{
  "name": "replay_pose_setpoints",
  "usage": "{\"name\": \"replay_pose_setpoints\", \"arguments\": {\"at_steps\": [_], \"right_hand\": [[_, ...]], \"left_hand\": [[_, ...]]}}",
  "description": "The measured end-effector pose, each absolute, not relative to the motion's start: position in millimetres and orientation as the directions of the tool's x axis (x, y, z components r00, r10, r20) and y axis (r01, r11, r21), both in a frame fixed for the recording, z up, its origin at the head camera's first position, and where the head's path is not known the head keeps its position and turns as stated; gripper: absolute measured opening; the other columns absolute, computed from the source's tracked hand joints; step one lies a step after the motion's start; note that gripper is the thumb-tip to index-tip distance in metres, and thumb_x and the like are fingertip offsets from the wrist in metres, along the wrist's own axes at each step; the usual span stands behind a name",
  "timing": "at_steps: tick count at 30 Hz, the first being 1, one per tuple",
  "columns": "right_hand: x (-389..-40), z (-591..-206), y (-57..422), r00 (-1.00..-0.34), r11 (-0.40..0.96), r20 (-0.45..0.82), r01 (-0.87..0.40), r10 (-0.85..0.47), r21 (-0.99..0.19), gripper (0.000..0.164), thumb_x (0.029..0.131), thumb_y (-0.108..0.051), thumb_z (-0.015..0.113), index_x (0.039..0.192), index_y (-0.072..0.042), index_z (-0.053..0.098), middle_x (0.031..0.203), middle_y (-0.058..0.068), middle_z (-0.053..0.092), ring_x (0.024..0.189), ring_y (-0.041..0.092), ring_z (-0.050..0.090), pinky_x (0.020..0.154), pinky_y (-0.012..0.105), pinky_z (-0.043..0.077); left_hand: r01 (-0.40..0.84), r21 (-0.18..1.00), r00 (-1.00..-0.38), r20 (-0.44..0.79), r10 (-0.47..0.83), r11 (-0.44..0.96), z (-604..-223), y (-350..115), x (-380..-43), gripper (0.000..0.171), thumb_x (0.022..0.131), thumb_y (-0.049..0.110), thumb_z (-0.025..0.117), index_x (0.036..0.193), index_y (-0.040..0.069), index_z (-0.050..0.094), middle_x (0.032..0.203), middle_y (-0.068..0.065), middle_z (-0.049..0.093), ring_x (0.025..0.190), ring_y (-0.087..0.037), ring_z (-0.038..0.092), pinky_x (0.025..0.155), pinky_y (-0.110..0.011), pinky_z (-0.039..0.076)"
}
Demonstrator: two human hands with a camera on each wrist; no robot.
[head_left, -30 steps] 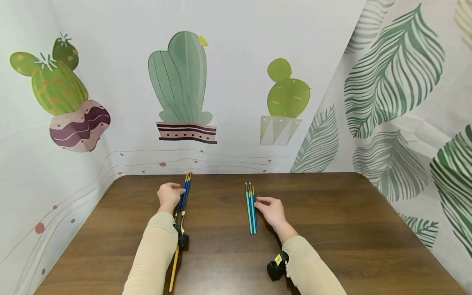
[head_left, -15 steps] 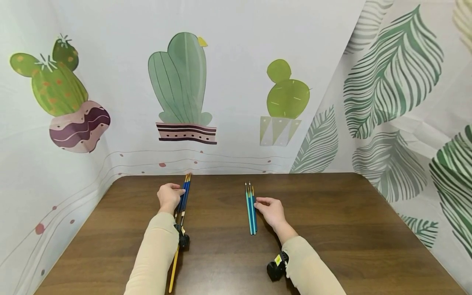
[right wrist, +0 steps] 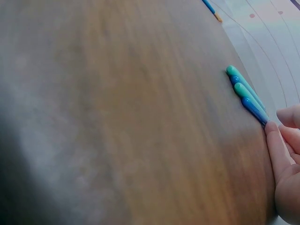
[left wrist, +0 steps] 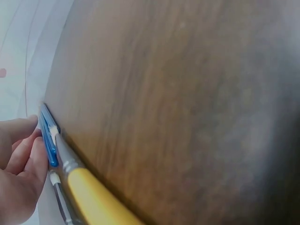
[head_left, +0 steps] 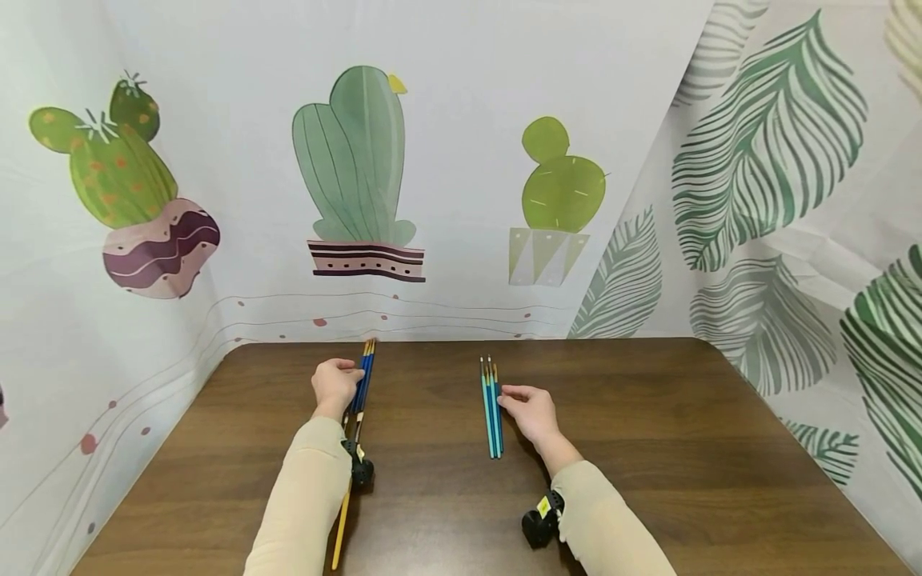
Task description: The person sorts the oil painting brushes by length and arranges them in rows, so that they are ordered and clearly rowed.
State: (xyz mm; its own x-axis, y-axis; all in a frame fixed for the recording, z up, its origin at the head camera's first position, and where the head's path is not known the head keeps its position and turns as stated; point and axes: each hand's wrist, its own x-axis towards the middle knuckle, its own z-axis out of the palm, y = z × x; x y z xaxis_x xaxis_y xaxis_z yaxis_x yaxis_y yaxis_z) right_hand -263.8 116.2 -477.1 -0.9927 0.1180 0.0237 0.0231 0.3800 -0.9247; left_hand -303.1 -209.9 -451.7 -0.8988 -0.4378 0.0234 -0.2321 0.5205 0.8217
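In the head view my left hand (head_left: 334, 386) rests on the table beside blue-handled paintbrushes (head_left: 366, 366), its fingertips against their left side. Nearer to me, a yellow-handled paintbrush (head_left: 341, 532) lies partly under the left forearm. Its pale bristles point toward the blue handles in the left wrist view, with another pale-tipped paintbrush (left wrist: 57, 187) alongside. My right hand (head_left: 531, 412) touches the right side of several turquoise and blue paintbrushes (head_left: 492, 416), lying side by side with bristles away from me. In the right wrist view one digit meets the nearest blue handle (right wrist: 254, 110); another stays apart.
The brown wooden table (head_left: 432, 496) ends at a white cloth backdrop (head_left: 461, 160) printed with cacti and leaves. Bare tabletop separates the two brush groups. A black wrist camera (head_left: 362, 470) sits on the left wrist, another black wrist camera (head_left: 539, 528) on the right.
Both hands and all the paintbrushes keep their places on the table. Only the head view has shifted very slightly.
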Motion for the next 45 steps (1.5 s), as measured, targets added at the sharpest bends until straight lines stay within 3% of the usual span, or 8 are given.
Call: {"name": "replay_pose_setpoints", "arguments": {"at_steps": [16,23,31,45], "right_hand": [[-264,-478,121,-0.993,0.389,0.019,0.028,0.116,-0.921,0.028,0.086,-0.017,0.067,0.109,-0.002,0.07,0.112,0.017,0.068,0.106,0.027,0.06,0.089,0.04,0.052],[-264,-476,120,-0.993,0.387,0.019,0.028,0.118,-0.922,0.028,0.086,-0.017,0.067,0.11,-0.003,0.07,0.111,0.015,0.069,0.107,0.027,0.06,0.092,0.042,0.05],[-265,-476,118,-0.994,0.367,0.018,0.023,0.106,-0.93,0.029,0.084,-0.014,0.069,0.11,-0.002,0.07,0.107,0.014,0.071,0.104,0.025,0.064,0.093,0.041,0.05],[-262,-474,116,-0.995,0.335,0.012,0.021,0.097,-0.942,0.03,0.081,-0.011,0.071,0.109,0.0,0.069,0.106,0.017,0.07,0.098,0.023,0.066,0.088,0.038,0.053]], "left_hand": [[-0.153,0.855,-0.918,0.062,-0.391,0.496,-449,-203,-297,0.029,0.088,0.016,0.064,0.112,-0.001,0.065,0.106,-0.02,0.069,0.096,-0.032,0.065,0.087,-0.042,0.05],[-0.098,0.855,-0.923,0.113,-0.367,0.509,-447,-186,-293,0.031,0.086,0.021,0.067,0.109,0.001,0.068,0.101,-0.017,0.07,0.093,-0.028,0.064,0.078,-0.035,0.049],[-0.037,0.867,-0.94,0.139,-0.312,0.496,-448,-163,-287,0.029,0.084,0.019,0.068,0.106,0.0,0.068,0.1,-0.018,0.07,0.098,-0.029,0.063,0.086,-0.041,0.049],[0.01,0.88,-0.957,0.146,-0.249,0.476,-452,-131,-276,0.027,0.083,0.018,0.069,0.104,0.001,0.068,0.097,-0.015,0.07,0.092,-0.027,0.064,0.078,-0.036,0.052]]}}
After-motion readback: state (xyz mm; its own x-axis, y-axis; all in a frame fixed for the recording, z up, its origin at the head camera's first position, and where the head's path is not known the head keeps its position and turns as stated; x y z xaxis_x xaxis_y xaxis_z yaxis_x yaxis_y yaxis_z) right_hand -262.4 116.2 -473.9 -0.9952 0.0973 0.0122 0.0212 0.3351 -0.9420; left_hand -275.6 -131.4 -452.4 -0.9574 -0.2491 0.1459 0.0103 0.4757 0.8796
